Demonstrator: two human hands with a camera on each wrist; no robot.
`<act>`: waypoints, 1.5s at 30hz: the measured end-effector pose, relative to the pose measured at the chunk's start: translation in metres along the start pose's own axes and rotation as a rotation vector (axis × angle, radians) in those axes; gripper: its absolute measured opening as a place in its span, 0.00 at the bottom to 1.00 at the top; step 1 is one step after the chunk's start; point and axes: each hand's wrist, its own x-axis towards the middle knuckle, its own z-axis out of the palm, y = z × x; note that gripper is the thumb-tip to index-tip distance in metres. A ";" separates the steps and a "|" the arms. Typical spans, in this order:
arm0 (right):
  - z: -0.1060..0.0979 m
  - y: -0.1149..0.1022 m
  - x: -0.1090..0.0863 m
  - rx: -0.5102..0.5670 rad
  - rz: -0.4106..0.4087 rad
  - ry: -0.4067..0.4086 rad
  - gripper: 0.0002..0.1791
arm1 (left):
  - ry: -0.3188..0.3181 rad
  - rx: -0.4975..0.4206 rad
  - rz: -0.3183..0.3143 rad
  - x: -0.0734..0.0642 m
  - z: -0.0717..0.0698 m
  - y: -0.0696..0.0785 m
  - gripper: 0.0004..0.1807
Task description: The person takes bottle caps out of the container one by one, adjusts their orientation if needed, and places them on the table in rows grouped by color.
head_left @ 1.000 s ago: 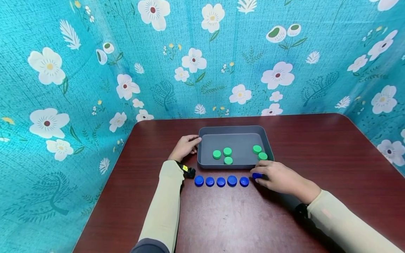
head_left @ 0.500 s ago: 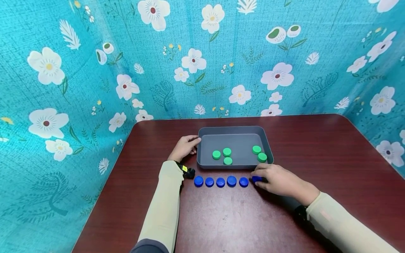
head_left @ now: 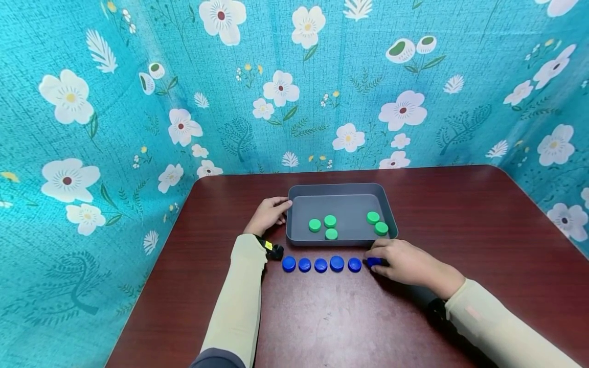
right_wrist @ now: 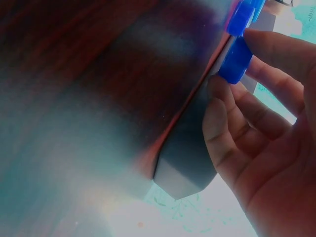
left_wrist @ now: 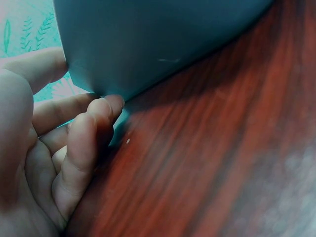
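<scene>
My right hand (head_left: 405, 260) pinches a blue bottle cap (right_wrist: 236, 61) between thumb and fingers, at the right end of a row. The cap looks at or just above the table. Several other blue bottle caps (head_left: 320, 265) lie flat in that row, in front of a grey tray (head_left: 336, 243). Inside the tray are several green bottle caps (head_left: 330, 221), in a left and a right cluster. My left hand (head_left: 268, 214) is at the tray's left side. In the left wrist view, loosely bent fingers (left_wrist: 81, 143) touch or nearly touch the tray's outer wall (left_wrist: 148, 44).
The dark red-brown table (head_left: 317, 317) extends around the tray. A turquoise flowered cloth (head_left: 276, 87) hangs behind and beside it. A black wrist camera (head_left: 276, 251) on the left wrist sits close to the leftmost blue cap.
My right hand has shifted slightly toward me, still pinching the blue cap at the row's end. The left hand, tray and other caps look unmoved.
</scene>
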 end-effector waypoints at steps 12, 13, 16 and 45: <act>0.000 0.001 0.000 -0.010 0.009 -0.015 0.14 | -0.004 0.002 0.002 -0.001 0.000 0.003 0.29; 0.000 0.001 0.000 -0.010 0.010 -0.017 0.14 | -0.003 0.001 0.001 -0.001 0.000 0.003 0.29; 0.000 0.000 0.000 -0.013 0.013 -0.021 0.14 | -0.003 0.003 0.000 -0.001 -0.001 0.003 0.29; 0.001 0.000 0.002 -0.031 0.026 -0.057 0.16 | 0.007 0.000 -0.004 0.000 0.000 0.003 0.26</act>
